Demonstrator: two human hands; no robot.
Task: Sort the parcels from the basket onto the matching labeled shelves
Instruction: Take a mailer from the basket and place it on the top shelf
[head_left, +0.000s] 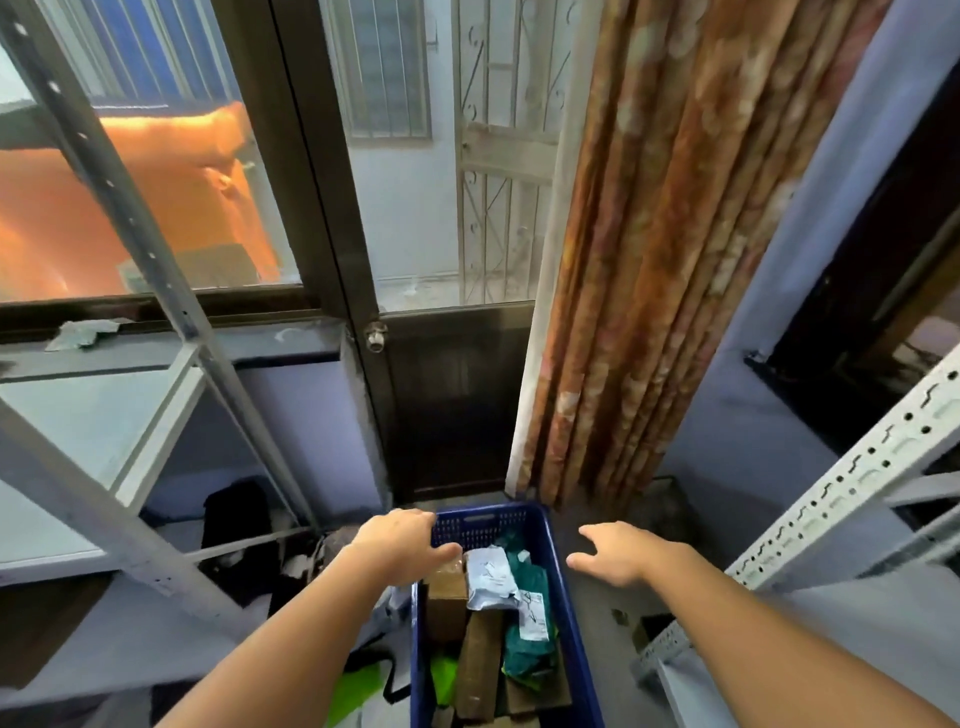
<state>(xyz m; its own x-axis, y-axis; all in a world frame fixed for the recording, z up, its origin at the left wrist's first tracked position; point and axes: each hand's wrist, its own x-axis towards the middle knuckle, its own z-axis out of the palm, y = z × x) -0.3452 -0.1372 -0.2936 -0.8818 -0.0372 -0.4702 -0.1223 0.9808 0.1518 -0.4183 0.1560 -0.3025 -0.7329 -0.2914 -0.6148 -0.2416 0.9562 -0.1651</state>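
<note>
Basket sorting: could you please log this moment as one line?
phase: reaching | left hand: open, over blue basket far-left corner | right hand: open, right of basket | parcels: in basket

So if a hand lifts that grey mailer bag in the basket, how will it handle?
The grey mailer bag looks creased and soft, so it would probably flop and sag. Its plastic skin seems glossy, likely a bit slippery. It lies on top of the other parcels in the blue basket, so it probably lifts freely.

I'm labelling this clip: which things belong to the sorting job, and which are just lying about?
Job: blue plastic basket; grey plastic mailer; green plastic parcel; brown cardboard boxes; grey metal shelves.
Lying about: patterned orange curtain; black bag.
</note>
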